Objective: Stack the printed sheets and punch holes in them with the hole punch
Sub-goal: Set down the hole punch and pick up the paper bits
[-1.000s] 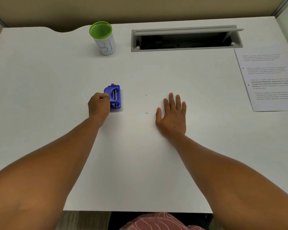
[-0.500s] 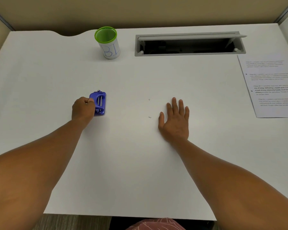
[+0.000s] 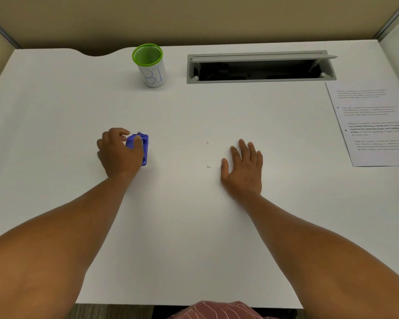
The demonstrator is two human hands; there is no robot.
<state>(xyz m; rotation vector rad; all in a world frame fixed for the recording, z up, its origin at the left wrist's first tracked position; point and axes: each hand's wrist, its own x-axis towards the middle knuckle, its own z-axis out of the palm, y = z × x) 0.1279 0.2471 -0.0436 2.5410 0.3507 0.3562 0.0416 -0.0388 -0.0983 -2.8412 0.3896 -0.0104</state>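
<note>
Left hand (image 3: 119,153) has slid hole punch (image 3: 140,147) leftward, fingers now loosening over it; right hand (image 3: 243,168) flat, empty; printed sheets (image 3: 373,125) far right, punching likely finished.

Office cubicle: white desk (image 3: 194,226), cable tray (image 3: 260,67), partition walls (image 3: 194,17), pen cup (image 3: 151,65).

One hole punch (image 3: 145,150), one printed sheet (image 3: 373,125), one cup (image 3: 150,65), two hands.
</note>
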